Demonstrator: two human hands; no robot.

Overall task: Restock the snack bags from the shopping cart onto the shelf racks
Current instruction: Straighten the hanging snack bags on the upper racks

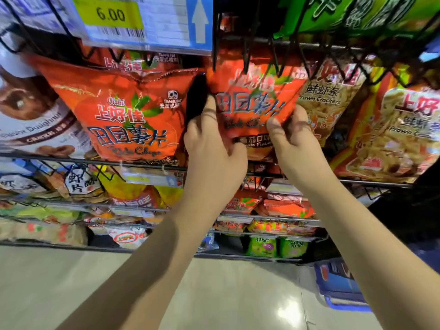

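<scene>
- Both hands are on one orange potato chips bag (250, 96). The left hand (212, 144) curls round its left edge, and the right hand (295, 139) pinches its lower right corner, thumb in front.
- The bag sits between the fingers, its bottom at the wire rack's front rail (142, 163). I judge it nearly seated but not yet let go.
- Left of the left fingers a matching chips bag (126, 115) already stands in the rack. Right of the right fingers are prawn crackers bags (331, 96).
- The lower racks beneath the wrists look stocked. How many bags remain to place I cannot tell.
- Below the right forearm a blue plastic basket (340, 287) rests on the pale glossy floor (119, 294).
</scene>
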